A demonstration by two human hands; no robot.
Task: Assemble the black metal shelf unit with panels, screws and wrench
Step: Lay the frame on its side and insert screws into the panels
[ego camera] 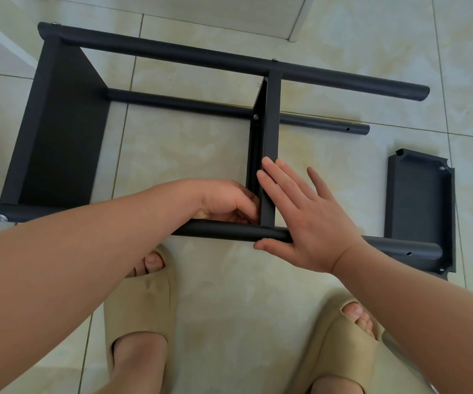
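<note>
Glossy cream floor tiles (229, 294) with thin grey grout lines are seen throughout. Two beige foam slides are worn below the fingers: a left slide (140, 297) under the left fingers, a right slide (340, 345) under the right. A white door frame base (295, 24) is seen far above the fingers.

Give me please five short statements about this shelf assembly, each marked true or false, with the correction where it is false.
1. The right hand lies open against the middle panel and the near tube. True.
2. A loose panel lies on the floor to the right of the frame. True.
3. The left hand holds a wrench above the frame. False: no wrench shows; its fingers are curled at the joint of middle panel and near tube.
4. The end panel is already mounted at the frame's left end. True.
5. The person is barefoot. False: both feet wear beige slippers.
</note>
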